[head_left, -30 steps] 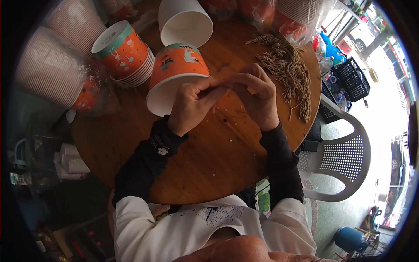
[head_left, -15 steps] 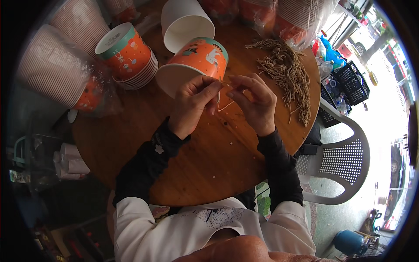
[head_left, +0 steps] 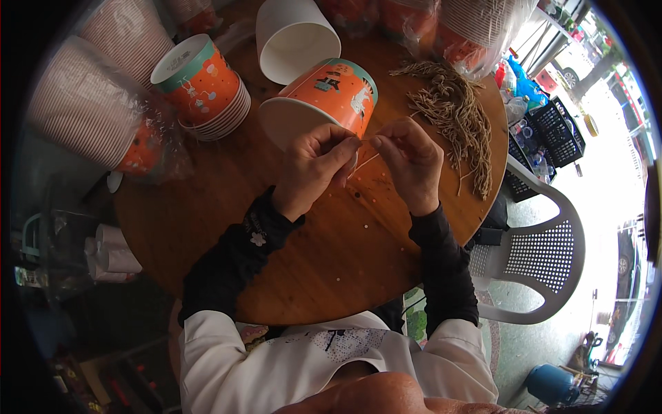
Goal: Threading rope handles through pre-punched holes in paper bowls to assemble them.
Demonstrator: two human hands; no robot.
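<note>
An orange paper bucket with a green band and printed figures lies on its side, just beyond my hands. My left hand is closed, thumb and forefinger pinching a thin beige cord close to the bucket's side. Opposite it, my right hand pinches the cord too, with the fingertips nearly meeting the left ones. A short piece of cord shows below the fingers; how it joins the bucket is hidden. To the right, a loose bundle of similar cords lies on the table.
On the round wooden table, a white bucket lies behind the orange one. Stacked orange buckets stand left, beside plastic-wrapped stacks. More wrapped stacks stand at the back. A grey plastic chair and black crates are on the right.
The orange bucket has shifted right and turned slightly. My left hand has moved a little right, and my right fingertips have come closer to the left ones.
</note>
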